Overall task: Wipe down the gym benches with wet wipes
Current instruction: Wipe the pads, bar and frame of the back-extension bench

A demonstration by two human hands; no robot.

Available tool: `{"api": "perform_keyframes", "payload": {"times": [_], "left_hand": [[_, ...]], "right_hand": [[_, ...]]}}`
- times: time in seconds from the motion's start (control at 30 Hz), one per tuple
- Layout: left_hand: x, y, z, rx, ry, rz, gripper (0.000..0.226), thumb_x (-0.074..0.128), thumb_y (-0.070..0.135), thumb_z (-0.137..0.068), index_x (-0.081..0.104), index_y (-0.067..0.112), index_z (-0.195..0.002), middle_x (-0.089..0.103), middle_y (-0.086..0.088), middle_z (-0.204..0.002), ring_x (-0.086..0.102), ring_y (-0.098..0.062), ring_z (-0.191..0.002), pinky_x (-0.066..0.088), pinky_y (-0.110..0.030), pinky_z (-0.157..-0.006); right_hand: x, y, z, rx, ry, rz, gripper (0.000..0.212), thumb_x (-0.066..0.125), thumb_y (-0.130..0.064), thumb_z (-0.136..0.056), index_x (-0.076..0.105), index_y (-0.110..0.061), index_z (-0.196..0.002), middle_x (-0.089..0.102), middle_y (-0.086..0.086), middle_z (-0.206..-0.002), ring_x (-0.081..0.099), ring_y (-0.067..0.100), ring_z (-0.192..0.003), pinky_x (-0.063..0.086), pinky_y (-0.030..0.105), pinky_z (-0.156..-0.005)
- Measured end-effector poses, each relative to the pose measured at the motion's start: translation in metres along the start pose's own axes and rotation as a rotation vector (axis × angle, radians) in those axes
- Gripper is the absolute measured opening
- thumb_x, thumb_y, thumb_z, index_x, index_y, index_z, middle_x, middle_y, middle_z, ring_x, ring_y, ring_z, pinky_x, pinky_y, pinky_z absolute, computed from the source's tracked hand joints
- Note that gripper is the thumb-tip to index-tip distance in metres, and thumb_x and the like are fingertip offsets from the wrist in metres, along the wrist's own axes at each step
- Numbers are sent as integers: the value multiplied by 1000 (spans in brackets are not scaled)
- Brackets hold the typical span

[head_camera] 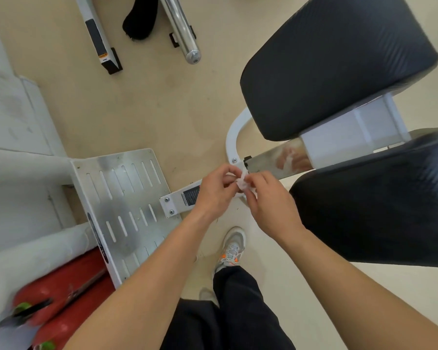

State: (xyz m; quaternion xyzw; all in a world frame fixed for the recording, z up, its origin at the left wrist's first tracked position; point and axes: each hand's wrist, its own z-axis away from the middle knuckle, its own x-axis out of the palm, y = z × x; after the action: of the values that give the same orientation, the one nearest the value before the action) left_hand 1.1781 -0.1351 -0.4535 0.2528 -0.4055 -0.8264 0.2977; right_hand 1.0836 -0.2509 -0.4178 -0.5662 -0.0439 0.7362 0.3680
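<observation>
— Left of frame?
— Slotted metal footplate (122, 198) at nine o'clock. Left hand (214, 188) at centre, fingertips pinching the wet wipe (242, 182).
— Wipe's condition?
— White, crumpled into a small wad, held between both hands, clear of the padding.
— Right of frame?
— Right hand (271, 203) pinches the same wad. Black bench pad (339, 64) at one o'clock, second bench pad (379, 210) at three, both finely ribbed.
</observation>
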Motion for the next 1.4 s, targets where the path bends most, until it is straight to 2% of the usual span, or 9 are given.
{"api": "perform_keyframes", "payload": {"times": [0.2,0.27,0.4,0.53,0.67,0.8,1.07,1.27,1.4], "left_hand": [[-10,-24,0,-154,73,75,24,62,0,-92,63,23,-84,74,2,-77,74,-20,-76,54,-31,-68],[-13,-33,2,-171,103,123,17,66,6,-93,65,23,-87,75,0,-79,74,-19,-76,54,-30,-67],[-16,-45,10,-183,99,244,8,73,17,-91,71,24,-87,74,6,-74,67,-10,-68,49,-20,-61],[-21,-58,22,-162,79,288,10,72,16,-92,74,23,-85,72,7,-73,64,-7,-67,47,-17,-60],[-21,-72,37,-176,111,295,6,71,16,-92,73,20,-89,74,5,-81,67,-7,-75,54,-23,-66],[-18,-74,51,-171,149,346,5,67,13,-95,68,17,-97,76,4,-83,71,-11,-75,56,-27,-67],[-10,-74,42,-58,346,375,14,68,9,-90,63,21,-96,70,0,-94,64,-15,-76,58,-28,-62],[-5,-80,10,118,231,363,31,60,-7,-89,72,18,-76,69,5,-83,65,-5,-73,58,-24,-69],[1,-85,-16,213,162,386,24,59,-1,-93,78,15,-92,74,0,-98,68,-7,-86,58,-22,-76]], "right_hand": [[11,1,-9,149,29,-18,7,54,-21,-100,60,-18,-100,60,-1,-100,55,15,-82,47,30,-67],[15,1,-11,174,42,-7,11,54,-22,-99,59,-17,-108,60,-1,-107,57,17,-87,47,32,-70],[32,2,-9,115,-111,-181,49,59,-26,-97,45,-30,-144,53,-6,-134,57,12,-107,51,32,-89],[47,-2,0,187,-203,-400,33,64,-26,-95,64,-33,-127,67,-8,-107,61,7,-85,47,21,-77],[51,-5,13,228,-70,-369,16,66,-15,-93,75,-26,-101,66,-14,-86,59,3,-76,41,15,-64],[50,-6,32,221,72,-302,21,58,-8,-94,75,-20,-97,64,-5,-94,57,12,-87,45,26,-74],[78,3,67,258,303,-453,36,54,8,-84,61,-26,-76,61,-9,-92,55,5,-78,41,17,-68],[100,15,49,91,510,-430,42,51,17,-78,72,-19,-84,63,-10,-96,58,-4,-93,43,12,-78],[112,29,30,-95,672,-313,34,58,18,-80,75,-10,-89,60,-7,-100,56,-4,-93,41,7,-82]]}}
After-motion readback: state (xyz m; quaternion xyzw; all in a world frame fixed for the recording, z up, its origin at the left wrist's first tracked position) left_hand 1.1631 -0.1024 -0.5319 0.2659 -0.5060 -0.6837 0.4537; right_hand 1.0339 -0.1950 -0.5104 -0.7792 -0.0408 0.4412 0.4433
